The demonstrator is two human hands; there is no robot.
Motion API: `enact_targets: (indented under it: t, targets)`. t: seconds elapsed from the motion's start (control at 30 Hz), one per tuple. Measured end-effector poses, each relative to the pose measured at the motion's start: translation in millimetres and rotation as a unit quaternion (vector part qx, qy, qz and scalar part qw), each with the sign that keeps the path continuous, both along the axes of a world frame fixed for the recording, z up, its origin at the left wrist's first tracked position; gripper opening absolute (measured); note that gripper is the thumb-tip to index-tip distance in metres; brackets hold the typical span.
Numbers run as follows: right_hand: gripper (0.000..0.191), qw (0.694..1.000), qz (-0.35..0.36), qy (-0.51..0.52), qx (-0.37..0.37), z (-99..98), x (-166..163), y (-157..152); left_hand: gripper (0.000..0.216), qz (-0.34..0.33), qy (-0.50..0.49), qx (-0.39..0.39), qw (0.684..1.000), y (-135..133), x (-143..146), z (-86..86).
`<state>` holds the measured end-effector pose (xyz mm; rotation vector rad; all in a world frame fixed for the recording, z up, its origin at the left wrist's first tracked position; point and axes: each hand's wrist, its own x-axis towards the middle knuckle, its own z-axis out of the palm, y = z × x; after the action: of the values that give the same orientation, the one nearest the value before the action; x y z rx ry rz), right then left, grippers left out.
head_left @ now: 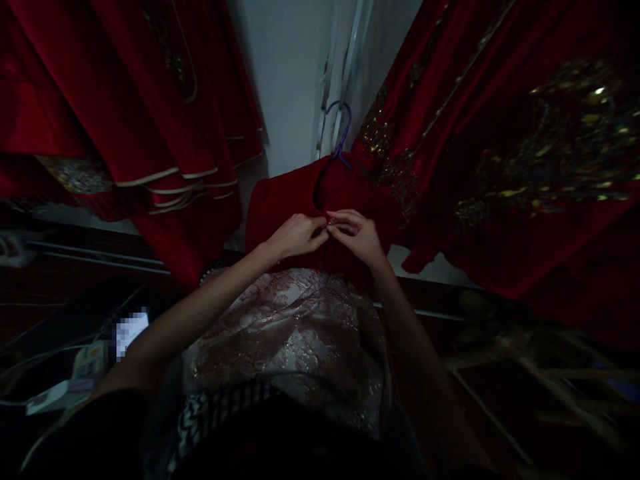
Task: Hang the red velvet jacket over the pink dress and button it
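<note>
Both forearms stretch forward and converge at the red garment (270, 200), where the left hand (301, 233), fingers curled, pinches the front edge just below the neckline and the right hand (359, 233) closes thumb and forefinger on a small shiny piece (331, 221) there. The garment hangs from a purple hanger (345, 133), its lower edge meeting the patterned cloth (300, 327) over the lap.

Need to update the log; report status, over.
Left hand and right hand pinched close together at front of red garment. Garment on purple hanger. Light dim; nothing seen blocking the hands.
</note>
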<state>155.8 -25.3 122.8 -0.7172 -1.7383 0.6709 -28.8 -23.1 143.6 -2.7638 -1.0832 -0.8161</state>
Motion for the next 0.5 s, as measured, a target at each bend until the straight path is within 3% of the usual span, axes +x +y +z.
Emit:
enact_targets:
  t: [0.3, 0.5]
  targets:
    - [0.035, 1.0, -0.001, -0.015, -0.003, -9.4, 6, 22, 0.03, 0.005, 0.15, 0.046, 0.988, 16, 13, 15.3]
    - [0.036, 0.998, -0.045, 0.037, -0.017, -21.7, 0, 30, 0.03, 0.045, 0.095, 0.041, 0.994, 7, 23, 1.7]
